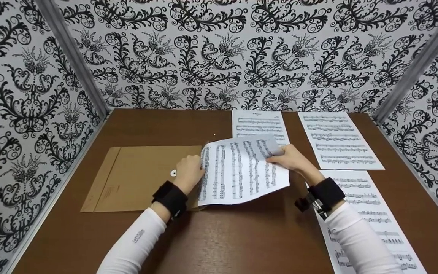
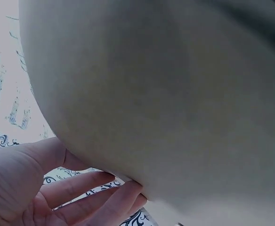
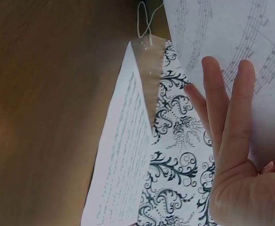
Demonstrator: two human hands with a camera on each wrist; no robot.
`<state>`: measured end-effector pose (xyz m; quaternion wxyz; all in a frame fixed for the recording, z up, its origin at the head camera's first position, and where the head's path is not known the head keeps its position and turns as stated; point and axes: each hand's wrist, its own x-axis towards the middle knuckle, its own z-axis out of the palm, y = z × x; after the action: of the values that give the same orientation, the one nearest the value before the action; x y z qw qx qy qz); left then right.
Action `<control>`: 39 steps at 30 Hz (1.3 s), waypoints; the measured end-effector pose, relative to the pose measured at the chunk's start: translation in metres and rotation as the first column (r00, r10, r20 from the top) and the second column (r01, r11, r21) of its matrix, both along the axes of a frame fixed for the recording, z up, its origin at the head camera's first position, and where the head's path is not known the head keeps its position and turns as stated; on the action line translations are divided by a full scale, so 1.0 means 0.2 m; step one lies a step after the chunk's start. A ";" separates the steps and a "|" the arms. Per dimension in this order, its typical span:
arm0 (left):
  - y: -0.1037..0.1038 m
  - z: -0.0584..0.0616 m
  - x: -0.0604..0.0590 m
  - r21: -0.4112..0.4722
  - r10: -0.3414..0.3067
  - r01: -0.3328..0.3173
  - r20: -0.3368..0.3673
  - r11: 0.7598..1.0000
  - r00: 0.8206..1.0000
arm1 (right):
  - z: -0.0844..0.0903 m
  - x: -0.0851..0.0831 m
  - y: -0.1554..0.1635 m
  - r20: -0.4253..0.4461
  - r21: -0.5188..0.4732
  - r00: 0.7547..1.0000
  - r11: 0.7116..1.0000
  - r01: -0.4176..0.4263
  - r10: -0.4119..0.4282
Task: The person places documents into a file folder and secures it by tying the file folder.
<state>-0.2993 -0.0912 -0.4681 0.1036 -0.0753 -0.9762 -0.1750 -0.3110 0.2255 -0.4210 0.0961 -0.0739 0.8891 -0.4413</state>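
A sheet of music (image 1: 242, 171) is held slightly raised above the brown table (image 1: 242, 236), its left edge at the right end of a tan envelope (image 1: 139, 179). My right hand (image 1: 291, 158) pinches the sheet's far right corner; in the right wrist view its fingers (image 3: 231, 141) lie straight against the sheet (image 3: 250, 47). My left hand (image 1: 188, 173) grips the envelope's right end, its fingertips hidden under the sheet. In the left wrist view the fingers (image 2: 81, 197) curl under a blurred tan surface, the envelope (image 2: 175, 94).
Three more music sheets lie on the table: one at the back centre (image 1: 259, 123), one at the back right (image 1: 337, 139), one near the right under my forearm (image 1: 371, 213). Patterned walls (image 1: 219, 57) close in the table on three sides.
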 end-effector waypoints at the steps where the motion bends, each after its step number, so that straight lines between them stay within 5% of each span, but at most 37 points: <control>1: 0.00 0.00 0.00 0.000 -0.001 0.001 -0.005 1.000 1.000 | 0.01 0.00 0.00 -0.005 -0.008 1.000 1.000 -0.009 0.009; 12: 0.02 -0.04 0.00 -0.037 -0.016 0.013 -0.075 0.999 0.997 | 0.07 0.01 0.02 0.121 -0.140 0.993 0.990 -0.001 0.018; 26: -0.02 -0.06 0.01 -0.070 -0.007 0.001 -0.087 0.998 0.996 | 0.07 0.01 0.00 0.044 0.008 0.999 0.999 -0.031 0.030; 39: -0.05 -0.03 0.02 -0.105 0.077 -0.074 0.021 0.992 0.997 | 0.01 -0.01 0.00 -0.060 0.011 0.997 0.999 -0.044 0.044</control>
<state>-0.2957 -0.1018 -0.4743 0.0938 -0.0414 -0.9874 -0.1207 -0.3136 0.2252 -0.4189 0.0791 -0.1063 0.8919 -0.4324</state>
